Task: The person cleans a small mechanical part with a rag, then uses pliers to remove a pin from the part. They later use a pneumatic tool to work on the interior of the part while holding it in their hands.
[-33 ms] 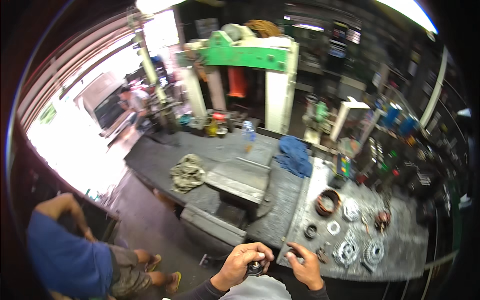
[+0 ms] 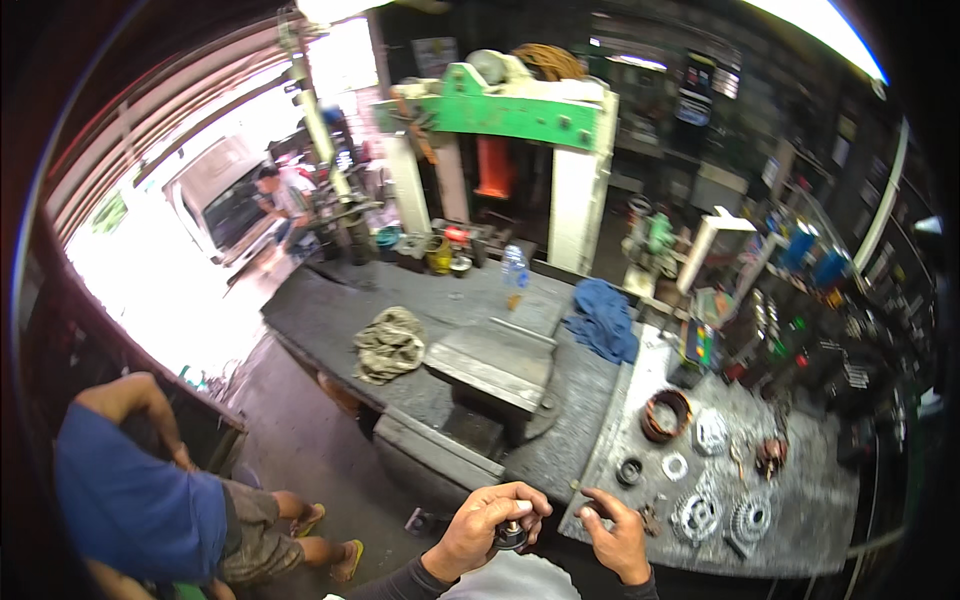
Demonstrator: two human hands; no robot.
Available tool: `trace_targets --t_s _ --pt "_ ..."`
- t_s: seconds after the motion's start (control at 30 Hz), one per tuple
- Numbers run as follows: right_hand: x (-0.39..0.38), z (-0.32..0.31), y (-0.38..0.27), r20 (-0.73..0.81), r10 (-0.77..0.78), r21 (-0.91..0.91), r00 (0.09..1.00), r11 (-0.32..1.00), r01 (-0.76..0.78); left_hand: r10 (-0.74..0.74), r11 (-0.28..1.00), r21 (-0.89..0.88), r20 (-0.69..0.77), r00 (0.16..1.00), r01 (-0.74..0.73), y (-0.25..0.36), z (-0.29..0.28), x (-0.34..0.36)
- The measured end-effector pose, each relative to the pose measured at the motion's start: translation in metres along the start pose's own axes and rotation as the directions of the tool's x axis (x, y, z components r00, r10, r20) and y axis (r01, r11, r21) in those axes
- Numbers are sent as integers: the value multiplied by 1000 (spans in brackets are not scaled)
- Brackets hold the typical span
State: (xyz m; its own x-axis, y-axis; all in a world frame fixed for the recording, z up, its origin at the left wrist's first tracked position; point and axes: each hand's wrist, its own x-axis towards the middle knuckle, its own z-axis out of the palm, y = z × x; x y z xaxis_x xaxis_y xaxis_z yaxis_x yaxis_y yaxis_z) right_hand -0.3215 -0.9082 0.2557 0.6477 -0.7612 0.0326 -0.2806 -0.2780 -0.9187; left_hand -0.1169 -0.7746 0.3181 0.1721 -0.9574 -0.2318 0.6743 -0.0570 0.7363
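In the head view, the left hand [image 2: 497,522] curls around a small dark round part [image 2: 511,537], thumb and fingers closed on it low in front of the body. The right hand [image 2: 615,540] is just beside, apart from it, fingers half bent and spread; nothing shows in its grip. The step in hand looks like handling this one part, with the left hand doing the holding. Bringing the right hand to it would, I judge, call for crossing the gap sideways and pinching its exposed edge while the left stays steady. Near the right hand, on the counter [image 2: 815,505], lie two metal housings [image 2: 697,516], a copper-coloured coil ring [image 2: 651,423] and a small dark ring [image 2: 629,473].
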Motion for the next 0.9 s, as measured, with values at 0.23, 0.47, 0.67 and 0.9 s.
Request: trace_targets --t_s 0.23,0.47,0.67,0.9 --pt "27 17 -26 11 57 66 998 996 -58 330 940 -91 -9 944 -329 57 -48 -21" --pt "56 73 -61 -245 19 139 969 990 16 406 872 -231 -148 902 -431 122 -145 -38" --pt "67 136 -105 -546 -65 158 835 971 179 283 943 -104 -258 924 -318 175 -246 -75" --pt "68 161 -139 -747 -153 -76 647 987 145 179 931 -268 -260 949 -249 201 -317 -88"
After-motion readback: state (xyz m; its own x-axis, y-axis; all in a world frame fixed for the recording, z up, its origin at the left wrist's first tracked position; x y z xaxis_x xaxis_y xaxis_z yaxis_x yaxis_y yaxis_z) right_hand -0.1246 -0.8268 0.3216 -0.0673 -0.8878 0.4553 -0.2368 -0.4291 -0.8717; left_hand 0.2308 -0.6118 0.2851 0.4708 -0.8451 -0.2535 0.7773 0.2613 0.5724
